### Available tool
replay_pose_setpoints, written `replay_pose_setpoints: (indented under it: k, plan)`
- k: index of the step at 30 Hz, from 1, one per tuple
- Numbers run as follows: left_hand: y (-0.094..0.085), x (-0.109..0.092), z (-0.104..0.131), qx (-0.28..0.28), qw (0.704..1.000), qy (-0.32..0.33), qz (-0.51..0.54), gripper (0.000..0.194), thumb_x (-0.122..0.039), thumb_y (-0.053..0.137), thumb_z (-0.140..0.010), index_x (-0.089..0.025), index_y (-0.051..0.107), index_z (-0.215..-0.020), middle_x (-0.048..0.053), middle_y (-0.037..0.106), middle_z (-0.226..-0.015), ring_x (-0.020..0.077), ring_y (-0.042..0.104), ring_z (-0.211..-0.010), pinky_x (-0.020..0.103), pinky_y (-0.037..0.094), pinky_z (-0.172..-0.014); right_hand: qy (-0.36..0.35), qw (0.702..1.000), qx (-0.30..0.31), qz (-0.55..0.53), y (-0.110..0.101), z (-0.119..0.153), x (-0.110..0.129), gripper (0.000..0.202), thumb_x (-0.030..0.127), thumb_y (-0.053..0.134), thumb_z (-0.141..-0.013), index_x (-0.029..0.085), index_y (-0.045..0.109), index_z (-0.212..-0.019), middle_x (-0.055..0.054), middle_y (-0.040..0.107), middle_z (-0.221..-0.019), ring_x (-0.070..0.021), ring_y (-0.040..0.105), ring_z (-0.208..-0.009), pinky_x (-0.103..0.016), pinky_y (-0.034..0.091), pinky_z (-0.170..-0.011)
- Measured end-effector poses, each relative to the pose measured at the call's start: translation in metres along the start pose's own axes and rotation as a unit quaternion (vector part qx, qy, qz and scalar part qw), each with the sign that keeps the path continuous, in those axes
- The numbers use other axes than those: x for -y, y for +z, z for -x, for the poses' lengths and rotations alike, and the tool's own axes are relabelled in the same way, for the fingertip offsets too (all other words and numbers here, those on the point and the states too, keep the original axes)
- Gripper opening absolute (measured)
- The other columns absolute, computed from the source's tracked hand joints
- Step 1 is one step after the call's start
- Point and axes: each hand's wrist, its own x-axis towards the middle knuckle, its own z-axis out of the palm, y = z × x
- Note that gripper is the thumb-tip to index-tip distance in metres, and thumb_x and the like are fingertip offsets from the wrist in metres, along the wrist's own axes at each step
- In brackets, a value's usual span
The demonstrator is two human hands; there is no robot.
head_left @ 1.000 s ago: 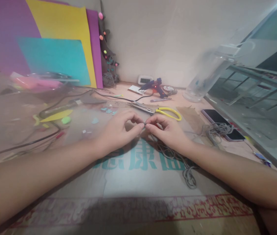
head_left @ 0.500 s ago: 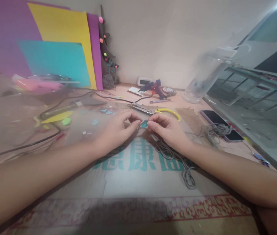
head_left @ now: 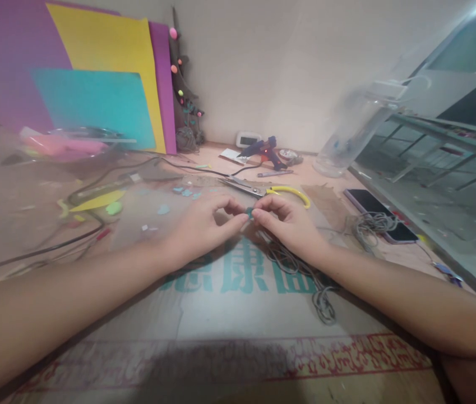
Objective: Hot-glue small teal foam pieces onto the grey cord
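Observation:
A small teal piece [head_left: 249,212] is pinched between the fingertips of both hands, above the printed board [head_left: 204,314]. My left hand [head_left: 210,221] touches it from the left with thumb and forefinger. From the right, my right hand [head_left: 290,221] grips it with closed fingertips. Grey cord [head_left: 283,258] trails below my right hand and ends in a loop [head_left: 325,306] on the board. Just behind the hands lie open scissors with yellow handles [head_left: 290,193]. Small light-blue cutouts [head_left: 163,210] are scattered left of my left hand.
A glue gun [head_left: 265,152] with a red light rests at the back near a small white device [head_left: 248,139]. A phone [head_left: 380,216] under tangled cord and a clear bottle [head_left: 342,134] stand right. Coloured sheets [head_left: 98,101] lean at back left; a black cable [head_left: 82,238] curves below.
My left fingertips have moved slightly right and now meet the teal piece at my right fingertips. My right hand has barely moved.

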Motion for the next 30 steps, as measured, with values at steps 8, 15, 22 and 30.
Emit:
replay_pose_setpoints:
  k: [8,15,22,30]
  plan:
    - [-0.0012,-0.0003,0.0005,0.002,1.0,-0.003,0.003,0.017,-0.033,0.058,-0.089,-0.019,0.065,-0.083,0.002,0.07,-0.086,0.0198,0.064,-0.086,0.033,0.047,-0.081,0.004,1.0,0.023,0.018,0.0006,0.0002,0.0034,0.017,0.035,0.064,-0.084,0.019,0.062,-0.08,0.0,0.064,-0.072,-0.0128,0.057,-0.063,-0.026,0.045,-0.059]
    - [0.0009,0.0008,0.0013,-0.048,0.997,0.052,-0.026,0.011,-0.029,0.063,-0.085,-0.018,0.061,-0.084,0.001,0.068,-0.086,0.0179,0.063,-0.085,0.032,0.048,-0.082,-0.013,0.999,-0.007,0.046,0.001,0.0009,0.0038,0.02,0.037,0.067,-0.084,0.019,0.063,-0.075,-0.001,0.064,-0.07,-0.0137,0.057,-0.063,-0.027,0.045,-0.059]
    - [0.0002,-0.0001,0.0028,-0.062,0.991,0.11,-0.032,0.006,-0.024,0.061,-0.087,-0.018,0.062,-0.088,0.002,0.068,-0.089,0.0175,0.063,-0.088,0.031,0.047,-0.082,-0.022,0.998,0.001,0.054,0.0002,0.0011,0.0035,0.018,0.035,0.068,-0.084,0.019,0.066,-0.075,-0.001,0.065,-0.07,-0.0141,0.057,-0.063,-0.027,0.045,-0.06]
    - [-0.0002,0.0001,0.0029,-0.056,0.992,0.104,-0.039,0.004,-0.02,0.061,-0.086,-0.019,0.061,-0.083,0.001,0.067,-0.086,0.0175,0.062,-0.088,0.031,0.046,-0.082,-0.054,0.996,0.0,0.073,0.0024,0.0026,0.0008,0.015,0.031,0.069,-0.084,0.019,0.067,-0.075,0.0,0.066,-0.07,-0.013,0.057,-0.064,-0.026,0.044,-0.06]
